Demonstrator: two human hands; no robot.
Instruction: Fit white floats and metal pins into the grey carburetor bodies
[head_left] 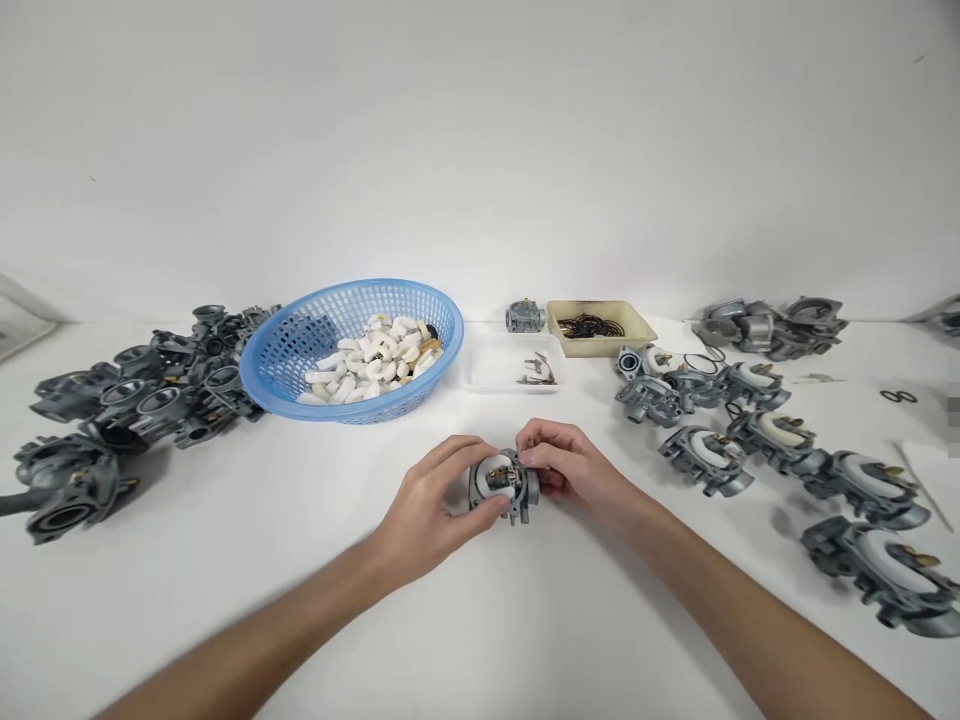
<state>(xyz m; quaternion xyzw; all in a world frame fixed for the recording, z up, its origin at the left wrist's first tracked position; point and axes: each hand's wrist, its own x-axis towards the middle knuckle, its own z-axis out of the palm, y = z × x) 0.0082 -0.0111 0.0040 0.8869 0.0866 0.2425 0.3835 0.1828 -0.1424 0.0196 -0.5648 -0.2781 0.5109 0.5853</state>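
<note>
A grey metal carburetor body (504, 484) with a white float fitted in it sits on the white table between both my hands. My left hand (431, 505) cups its left side, thumb along the front. My right hand (564, 470) pinches at its top right edge with fingertips on the part. Whether a small pin is between those fingers cannot be seen.
A blue basket (289, 350) holds white floats. A pile of bare grey carburetor bodies (135, 400) lies at the left. Several bodies with floats (757, 430) line the right side. A clear tray with pins (491, 370) and a beige tray of black rings (634, 325) stand behind.
</note>
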